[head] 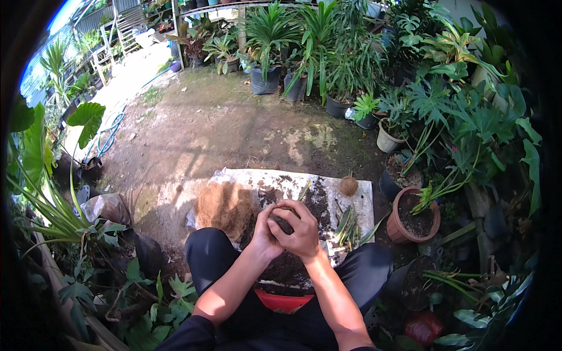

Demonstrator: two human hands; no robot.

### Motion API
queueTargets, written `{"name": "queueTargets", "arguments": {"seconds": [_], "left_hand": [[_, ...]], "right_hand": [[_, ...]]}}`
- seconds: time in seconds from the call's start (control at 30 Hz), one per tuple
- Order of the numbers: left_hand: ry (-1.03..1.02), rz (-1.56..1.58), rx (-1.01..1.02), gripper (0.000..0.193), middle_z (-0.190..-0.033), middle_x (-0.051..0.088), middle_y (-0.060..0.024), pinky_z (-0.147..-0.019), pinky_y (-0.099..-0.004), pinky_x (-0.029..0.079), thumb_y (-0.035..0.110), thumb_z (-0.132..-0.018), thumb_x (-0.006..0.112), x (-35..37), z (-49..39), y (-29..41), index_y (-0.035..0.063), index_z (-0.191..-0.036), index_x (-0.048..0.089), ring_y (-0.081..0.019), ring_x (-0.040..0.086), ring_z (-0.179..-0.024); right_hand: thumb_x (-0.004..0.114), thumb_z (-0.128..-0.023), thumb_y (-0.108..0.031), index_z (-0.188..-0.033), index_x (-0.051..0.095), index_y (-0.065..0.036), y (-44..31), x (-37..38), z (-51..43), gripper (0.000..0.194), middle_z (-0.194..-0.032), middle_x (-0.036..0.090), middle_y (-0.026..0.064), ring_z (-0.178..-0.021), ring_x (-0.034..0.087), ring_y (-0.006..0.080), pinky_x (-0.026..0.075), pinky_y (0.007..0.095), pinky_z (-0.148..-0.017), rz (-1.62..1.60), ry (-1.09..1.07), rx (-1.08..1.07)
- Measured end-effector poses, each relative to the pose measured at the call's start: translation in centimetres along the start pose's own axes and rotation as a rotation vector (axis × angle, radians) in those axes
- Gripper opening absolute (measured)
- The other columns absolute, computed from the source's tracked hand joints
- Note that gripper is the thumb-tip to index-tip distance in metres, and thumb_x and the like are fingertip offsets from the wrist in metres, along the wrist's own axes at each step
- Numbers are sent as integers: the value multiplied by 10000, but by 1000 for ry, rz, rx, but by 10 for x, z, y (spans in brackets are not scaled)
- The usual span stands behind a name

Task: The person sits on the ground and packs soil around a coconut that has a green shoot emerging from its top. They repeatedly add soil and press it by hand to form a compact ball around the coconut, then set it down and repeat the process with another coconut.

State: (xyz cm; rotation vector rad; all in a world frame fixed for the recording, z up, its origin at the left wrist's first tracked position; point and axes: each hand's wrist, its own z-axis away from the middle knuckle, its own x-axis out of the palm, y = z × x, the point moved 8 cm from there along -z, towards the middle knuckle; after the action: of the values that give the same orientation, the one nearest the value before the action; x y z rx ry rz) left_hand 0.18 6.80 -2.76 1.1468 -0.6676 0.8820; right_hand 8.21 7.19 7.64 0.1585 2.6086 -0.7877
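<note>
Both my left hand (266, 233) and my right hand (304, 230) are cupped around a dark, rounded clump of soil (282, 223), fingers curled over its top. A slim green leaf (305, 191) shows just beyond my fingers; whether it grows from the clump I cannot tell. Below my hands, loose dark soil (285, 268) covers much of a white woven sheet (365, 204) on the ground. A mat of brown coconut fibre (224, 208) lies left of my hands. At the sheet's far right rests a fibre-wrapped ball (348, 186). Several long green leaves (348, 226) lie nearer, right of my hands.
A red object (284, 301) sits between my legs. Terracotta-coloured (412, 215) and black pots (400, 175) line the right side. Potted plants (265, 79) stand along the back. Large-leaved plants (39, 175) and a blue hose (109, 134) are on the left.
</note>
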Motion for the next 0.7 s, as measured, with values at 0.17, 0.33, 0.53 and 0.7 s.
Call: {"name": "queueTargets", "arguments": {"seconds": [0.17, 0.33, 0.53, 0.7], "left_hand": [[10, 50, 69, 289, -1102, 655, -30, -895, -366, 557, 399, -1005, 529, -1, -4, 3, 155, -1128, 624, -171, 643, -1050], [38, 14, 202, 262, -955, 598, 8, -840, -322, 528, 359, -1037, 471, 3, -1, -4, 134, -1033, 606, -116, 609, -939], [82, 92, 251, 284, -1015, 612, -21, -871, -308, 539, 338, -1067, 444, 3, 1, 3, 101, -1126, 588, -119, 632, -954], [108, 31, 281, 293, -1033, 614, -26, -909, -324, 531, 360, -1062, 458, -3, 0, -4, 108, -1135, 590, -129, 623, -1006]], "right_hand": [[743, -836, -183, -992, 704, -21, 6, -3, 2, 228, -1068, 691, 151, -972, 689, 329, 552, 400, -854, -157, 54, 119], [677, -853, -133, -958, 716, 3, 6, -7, 2, 175, -1015, 719, 169, -958, 707, 322, 550, 385, -868, -228, 107, 173], [699, -832, -121, -935, 718, 0, -2, -11, -5, 160, -1005, 716, 158, -935, 705, 318, 554, 380, -851, -269, 85, 136], [709, -819, -95, -934, 717, -2, -1, -10, -5, 149, -1006, 707, 154, -943, 696, 320, 554, 387, -849, -218, 47, 103]]}}
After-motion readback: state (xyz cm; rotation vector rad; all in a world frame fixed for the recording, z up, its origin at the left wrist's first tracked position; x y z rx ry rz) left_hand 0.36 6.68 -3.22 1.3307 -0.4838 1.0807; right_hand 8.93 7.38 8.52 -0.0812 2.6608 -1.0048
